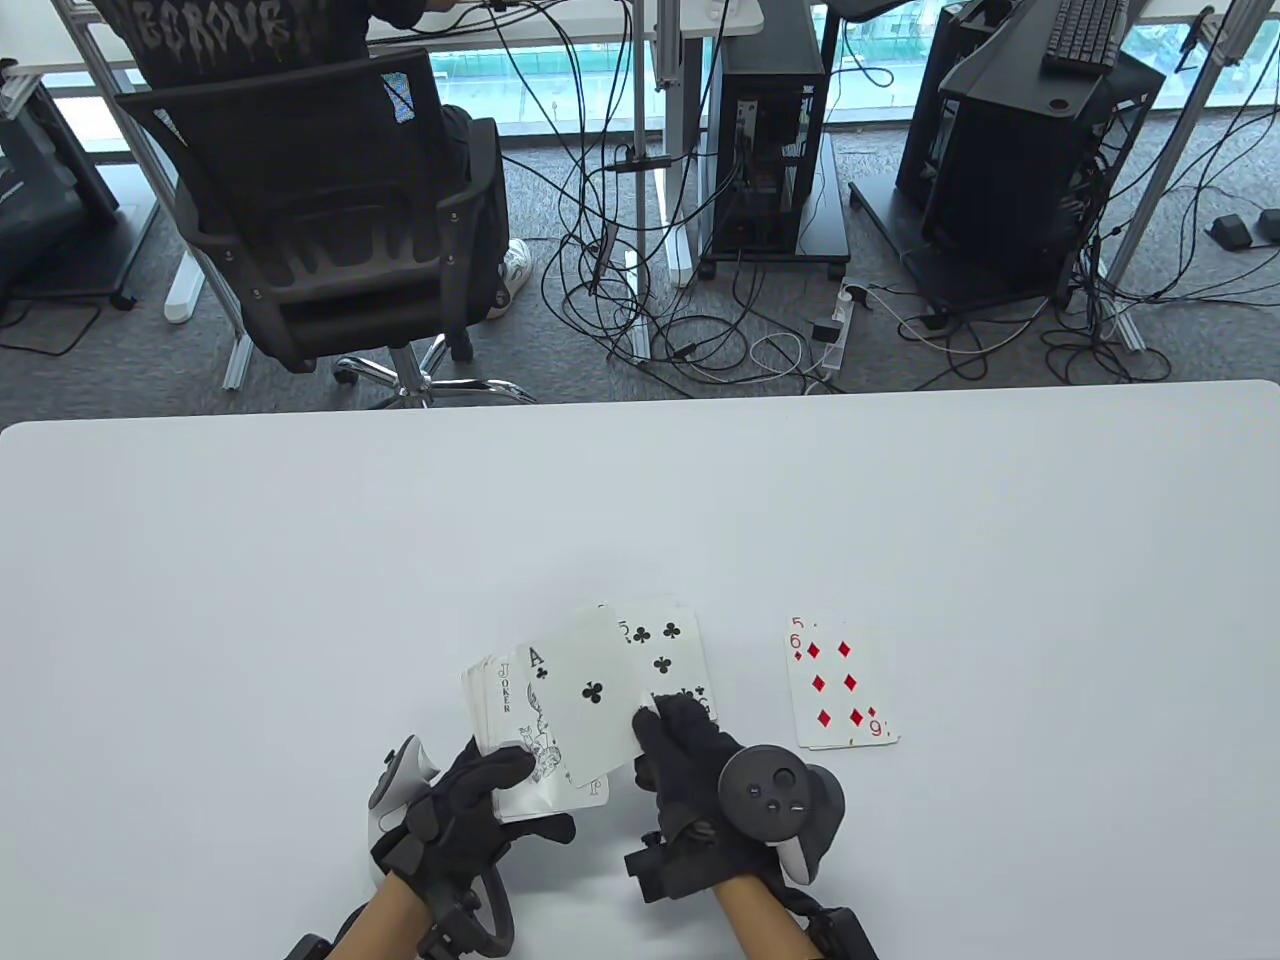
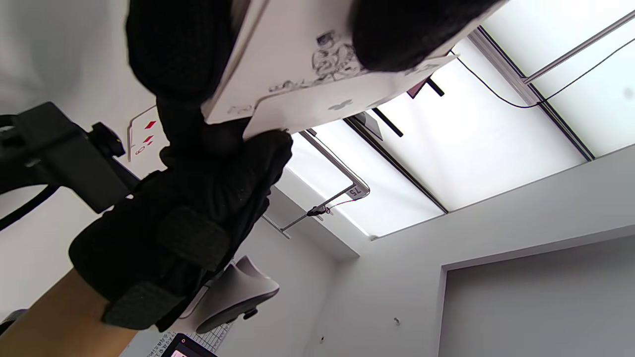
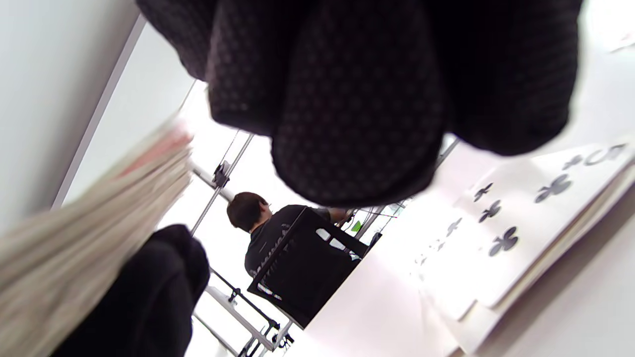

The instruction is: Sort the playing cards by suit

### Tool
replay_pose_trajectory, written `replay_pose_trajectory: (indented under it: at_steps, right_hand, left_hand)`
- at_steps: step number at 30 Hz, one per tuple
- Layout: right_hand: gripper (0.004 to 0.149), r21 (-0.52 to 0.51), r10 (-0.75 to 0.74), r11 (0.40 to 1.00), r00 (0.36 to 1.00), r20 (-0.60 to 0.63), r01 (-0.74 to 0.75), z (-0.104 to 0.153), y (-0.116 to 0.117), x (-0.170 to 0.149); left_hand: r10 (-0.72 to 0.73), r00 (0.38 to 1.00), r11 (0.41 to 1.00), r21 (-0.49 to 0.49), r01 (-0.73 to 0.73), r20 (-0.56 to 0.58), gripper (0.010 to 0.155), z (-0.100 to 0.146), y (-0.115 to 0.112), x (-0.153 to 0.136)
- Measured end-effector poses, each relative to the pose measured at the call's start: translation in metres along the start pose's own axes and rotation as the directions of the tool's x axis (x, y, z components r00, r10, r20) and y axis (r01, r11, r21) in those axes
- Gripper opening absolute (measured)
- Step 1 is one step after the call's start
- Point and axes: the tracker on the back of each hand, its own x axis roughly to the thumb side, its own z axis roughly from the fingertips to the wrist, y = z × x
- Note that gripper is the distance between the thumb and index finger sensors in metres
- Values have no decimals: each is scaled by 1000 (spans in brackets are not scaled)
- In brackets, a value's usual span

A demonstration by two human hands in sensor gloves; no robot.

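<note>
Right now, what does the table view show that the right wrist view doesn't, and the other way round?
Only the table view shows the diamond pile, the joker topping the left hand's deck, and the ace of clubs in the right hand's grip. Only the right wrist view shows the deck's edge close up. Both show the clubs pile and the seated person.

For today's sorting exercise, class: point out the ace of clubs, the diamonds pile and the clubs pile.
ace of clubs [image 1: 592, 690], table view, on its centre club pip.
diamonds pile [image 1: 835, 684], table view, middle of the top card's face.
clubs pile [image 1: 662, 650], table view, upper part of the top card.
</note>
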Motion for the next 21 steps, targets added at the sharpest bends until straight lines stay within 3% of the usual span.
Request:
replay_pose_trajectory:
  at_steps: [4, 7, 12, 17, 21]
  right_hand:
    - [40, -62, -184, 982, 975, -124, 178, -3, -11, -23]
    - [40, -95, -166, 984, 973, -160, 152, -6, -16, -33]
    - [40, -30, 36, 998, 957, -289, -47, -24, -13, -39]
    - [40, 118, 272, 961, 923, -273, -249, -47, 9, -31]
    - [41, 277, 551, 829, 796, -251, -486, -63, 28, -30]
  left_hand:
    - [1, 1000, 1000, 8, -1, 8, 58, 1, 1, 1]
    - [6, 1000, 1000, 13, -6, 11, 58, 1, 1, 1]
    - [2, 1000, 1000, 16, -2, 16, 58, 1, 1, 2]
    - [4, 1000, 1000, 16, -4, 20, 58, 1, 1, 2]
    - [9, 1000, 1000, 22, -9, 16, 58, 2, 1, 1]
